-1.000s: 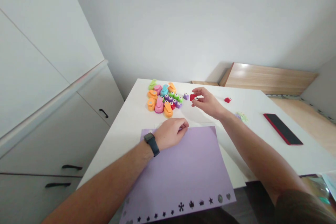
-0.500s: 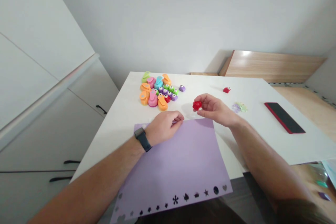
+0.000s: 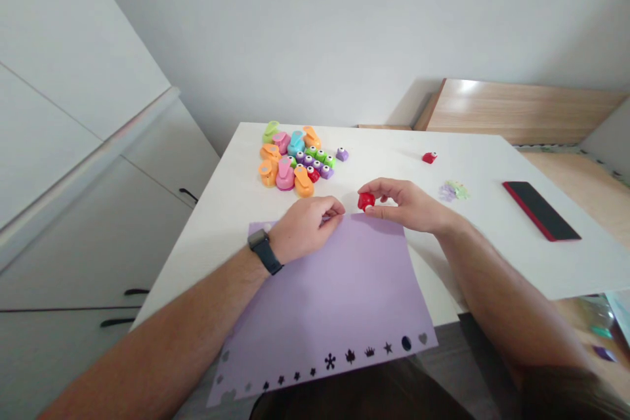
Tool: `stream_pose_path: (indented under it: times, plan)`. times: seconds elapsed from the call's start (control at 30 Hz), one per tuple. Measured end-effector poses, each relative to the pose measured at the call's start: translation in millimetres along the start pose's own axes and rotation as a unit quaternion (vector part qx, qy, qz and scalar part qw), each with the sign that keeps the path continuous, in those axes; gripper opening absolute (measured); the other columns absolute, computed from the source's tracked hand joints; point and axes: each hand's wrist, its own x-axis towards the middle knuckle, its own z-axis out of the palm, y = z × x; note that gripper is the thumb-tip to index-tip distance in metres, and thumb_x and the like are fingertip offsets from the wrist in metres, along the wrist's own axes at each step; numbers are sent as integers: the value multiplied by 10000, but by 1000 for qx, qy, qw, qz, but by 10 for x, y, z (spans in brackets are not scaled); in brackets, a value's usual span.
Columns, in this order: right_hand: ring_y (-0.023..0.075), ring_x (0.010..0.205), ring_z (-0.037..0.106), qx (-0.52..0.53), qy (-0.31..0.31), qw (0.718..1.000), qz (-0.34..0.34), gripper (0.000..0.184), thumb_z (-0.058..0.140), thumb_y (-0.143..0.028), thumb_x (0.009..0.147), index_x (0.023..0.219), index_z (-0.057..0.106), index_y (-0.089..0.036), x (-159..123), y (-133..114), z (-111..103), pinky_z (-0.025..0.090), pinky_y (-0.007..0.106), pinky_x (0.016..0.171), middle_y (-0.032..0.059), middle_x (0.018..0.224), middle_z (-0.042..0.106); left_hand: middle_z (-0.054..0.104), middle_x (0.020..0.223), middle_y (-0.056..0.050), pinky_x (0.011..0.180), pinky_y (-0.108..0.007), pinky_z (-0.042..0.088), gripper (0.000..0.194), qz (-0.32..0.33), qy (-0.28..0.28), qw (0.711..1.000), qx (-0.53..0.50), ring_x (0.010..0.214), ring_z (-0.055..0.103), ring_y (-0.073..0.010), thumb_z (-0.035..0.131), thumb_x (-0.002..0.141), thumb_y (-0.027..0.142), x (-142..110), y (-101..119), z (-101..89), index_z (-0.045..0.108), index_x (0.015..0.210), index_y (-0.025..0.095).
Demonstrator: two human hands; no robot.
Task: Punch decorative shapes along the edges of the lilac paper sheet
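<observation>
Lowered since the earlier frame, the right hand (image 3: 406, 205) now brings a red craft punch (image 3: 366, 201) just above the far edge of a lilac sheet (image 3: 325, 302); its grip is clenched on the punch, between thumb and fingers. The left hand (image 3: 306, 228) lies curled at that same edge, near the punch; whether it pinches the paper cannot be told. Punched shapes (image 3: 349, 357), among them a star, crown, leaf, flower and heart, form a row along the near edge; the far edge shows no holes. On the desk (image 3: 221, 249), other punches (image 3: 285, 174) crowd together. A second red punch (image 3: 429, 157), paper scraps (image 3: 455, 191) and a phone (image 3: 541, 210) lie further right.
</observation>
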Motion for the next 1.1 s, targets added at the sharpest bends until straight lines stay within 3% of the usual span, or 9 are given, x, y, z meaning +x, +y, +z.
stream_pose_path:
  times: [0.57,0.77,1.1]
  plan:
    - [198,1033,668,-11,-71,997,-15,345,662,-426,930,1215,697,-234,-11,-62,59,505,387,985,46,1135,745,773,952,-23,806,-299,551,112,20,11,1000,5,890,735,-180,598,936,198,-7,-23,17,694,993,192]
    - [204,1020,664,-41,-21,999,-24,352,671,-421,924,1223,691,-237,10,-54,73,507,391,961,45,1121,747,770,941,-16,804,-297,548,101,21,18,1000,8,879,731,-175,601,930,190,-4,-26,17,692,974,193]
    - [198,1010,660,-37,-45,998,-25,331,668,-424,933,1206,696,-239,4,-86,69,498,391,981,39,1110,749,771,949,-26,805,-303,561,106,22,11,1000,7,884,735,-184,600,937,201,-5,-21,14,693,986,193]
